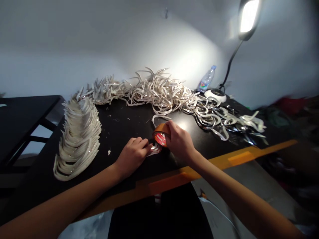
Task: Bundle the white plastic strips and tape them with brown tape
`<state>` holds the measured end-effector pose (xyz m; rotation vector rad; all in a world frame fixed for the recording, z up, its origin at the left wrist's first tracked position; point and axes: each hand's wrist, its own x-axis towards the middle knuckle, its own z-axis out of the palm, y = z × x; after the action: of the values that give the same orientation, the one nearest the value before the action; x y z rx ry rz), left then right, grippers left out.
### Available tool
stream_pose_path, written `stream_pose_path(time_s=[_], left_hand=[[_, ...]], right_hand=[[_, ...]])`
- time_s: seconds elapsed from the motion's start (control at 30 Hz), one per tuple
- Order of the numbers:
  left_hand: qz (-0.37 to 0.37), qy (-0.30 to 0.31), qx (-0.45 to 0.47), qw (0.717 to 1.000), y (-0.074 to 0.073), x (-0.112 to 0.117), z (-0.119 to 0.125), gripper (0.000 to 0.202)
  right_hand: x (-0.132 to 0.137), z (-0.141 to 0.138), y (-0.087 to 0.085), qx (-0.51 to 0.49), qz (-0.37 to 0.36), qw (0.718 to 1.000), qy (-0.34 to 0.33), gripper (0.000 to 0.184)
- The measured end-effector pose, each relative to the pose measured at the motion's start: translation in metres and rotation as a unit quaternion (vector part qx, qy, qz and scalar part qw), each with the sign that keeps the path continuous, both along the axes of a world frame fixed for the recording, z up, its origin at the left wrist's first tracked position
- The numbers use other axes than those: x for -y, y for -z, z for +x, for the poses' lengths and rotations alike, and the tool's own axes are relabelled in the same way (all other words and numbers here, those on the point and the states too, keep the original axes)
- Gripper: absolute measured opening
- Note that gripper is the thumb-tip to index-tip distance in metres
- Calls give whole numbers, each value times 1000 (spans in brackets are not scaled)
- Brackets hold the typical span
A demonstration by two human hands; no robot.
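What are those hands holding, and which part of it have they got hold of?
The right hand grips a roll of orange tape by its outer rim, from above. The left hand seems to pinch the end of a shiny curved strip, but this is hard to tell.

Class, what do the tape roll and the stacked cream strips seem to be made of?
The tape roll looks like glossy amber plastic film, shining at its edge. The stacked strips look like thin bendable plastic, cream with silvery glints, perhaps coated.

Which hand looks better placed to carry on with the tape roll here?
Right, probably: the right hand already grips the tape roll, while the left hand is occupied, its fingers on a shiny curved strip on the black table.
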<state>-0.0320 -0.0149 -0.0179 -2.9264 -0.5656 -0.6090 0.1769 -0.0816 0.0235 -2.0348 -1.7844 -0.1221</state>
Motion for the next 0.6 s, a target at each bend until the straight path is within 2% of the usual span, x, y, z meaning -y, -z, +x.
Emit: stream_pose_path(time_s=[0.1, 0.17, 0.3, 0.43, 0.53, 0.6], left_hand=[[35, 24, -43, 998, -4, 5, 1, 22], [48, 38, -74, 995, -6, 12, 1, 26], [25, 70, -87, 993, -4, 23, -4, 40], [-119, 83, 1, 989, 2, 15, -10, 39], [-258, 88, 67, 960, 2, 3, -11, 33], [-322, 79, 89, 939, 1, -3, -10, 30]], right_hand=[[0, 0, -1, 4, -6, 1000, 5, 24], [-1, -1, -3, 20, -21, 1000, 10, 23], [-4, -3, -6, 34, -29, 999, 3, 19], [-3, -2, -6, 27, -22, 999, -4, 22], [-2, 0, -5, 21, -24, 999, -4, 24], [-1, 1, -4, 14, -23, 1000, -10, 24]])
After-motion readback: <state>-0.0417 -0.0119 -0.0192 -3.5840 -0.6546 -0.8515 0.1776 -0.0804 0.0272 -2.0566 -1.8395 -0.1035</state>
